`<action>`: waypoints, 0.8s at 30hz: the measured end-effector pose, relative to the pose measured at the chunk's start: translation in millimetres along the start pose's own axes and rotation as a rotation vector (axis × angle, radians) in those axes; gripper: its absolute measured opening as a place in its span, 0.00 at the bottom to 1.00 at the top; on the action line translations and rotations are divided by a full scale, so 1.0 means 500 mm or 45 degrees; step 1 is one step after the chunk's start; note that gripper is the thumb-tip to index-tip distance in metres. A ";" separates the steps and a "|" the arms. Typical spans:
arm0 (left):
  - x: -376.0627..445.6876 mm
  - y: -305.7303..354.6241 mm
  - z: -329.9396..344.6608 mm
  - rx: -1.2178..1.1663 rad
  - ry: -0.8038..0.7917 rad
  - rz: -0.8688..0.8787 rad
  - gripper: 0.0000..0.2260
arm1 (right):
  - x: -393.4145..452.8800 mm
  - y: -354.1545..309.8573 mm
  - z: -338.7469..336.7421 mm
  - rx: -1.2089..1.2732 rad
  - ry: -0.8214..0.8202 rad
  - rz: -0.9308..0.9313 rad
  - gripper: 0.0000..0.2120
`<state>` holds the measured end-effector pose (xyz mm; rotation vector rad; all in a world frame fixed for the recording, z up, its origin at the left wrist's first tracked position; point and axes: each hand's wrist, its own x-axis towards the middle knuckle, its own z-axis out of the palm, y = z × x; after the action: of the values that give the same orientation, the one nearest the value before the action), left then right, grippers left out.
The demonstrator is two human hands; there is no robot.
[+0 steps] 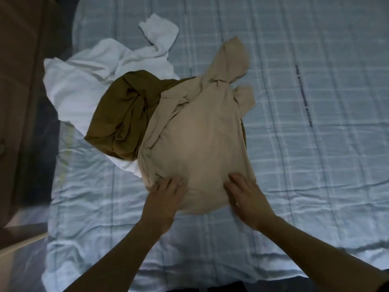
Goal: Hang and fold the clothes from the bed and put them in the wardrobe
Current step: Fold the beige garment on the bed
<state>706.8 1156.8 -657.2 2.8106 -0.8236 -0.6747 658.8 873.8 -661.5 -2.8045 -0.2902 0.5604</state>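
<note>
Our left hand (166,194) and right hand (245,197) lie flat, fingers straight and spread, pressing the near edge of the beige garment (200,142); they sit a little apart from each other, gripping nothing. We judge the step in hand to be smoothing this piece out before folding it. To do it well, we should sweep outward and away from the near hem, keeping the palms flat so the cloth does not bunch under them, and first draw out the far part, where a sleeve or hood lies crumpled toward the far right. Its left side overlaps the olive-brown garment (124,114), so we would do better to slide the beige piece right onto bare sheet, or the fold will drag the brown one with it. Farther left and beyond lies the white garment (84,81), partly under the brown one and reaching the left edge of the bed (315,144), with a paler piece trailing to the far side. All three are unfolded on the pale checked sheet; the wardrobe is not something we can make out here.
</note>
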 end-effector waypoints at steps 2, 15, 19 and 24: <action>-0.008 -0.009 -0.006 -0.064 0.137 -0.014 0.23 | 0.013 -0.001 -0.005 -0.019 0.091 0.006 0.19; -0.071 -0.062 -0.194 -0.602 0.628 -0.072 0.11 | -0.002 -0.018 -0.158 0.516 0.313 0.073 0.07; -0.079 -0.044 -0.310 -0.656 0.686 -0.113 0.17 | -0.032 -0.048 -0.269 0.576 0.370 0.066 0.07; -0.097 -0.031 -0.482 -0.591 0.798 -0.075 0.06 | -0.073 -0.094 -0.424 0.510 0.482 0.087 0.07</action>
<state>787.4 1197.4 -428.2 2.3908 -0.3999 0.0366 703.9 862.7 -446.3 -2.4653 -0.0011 0.0767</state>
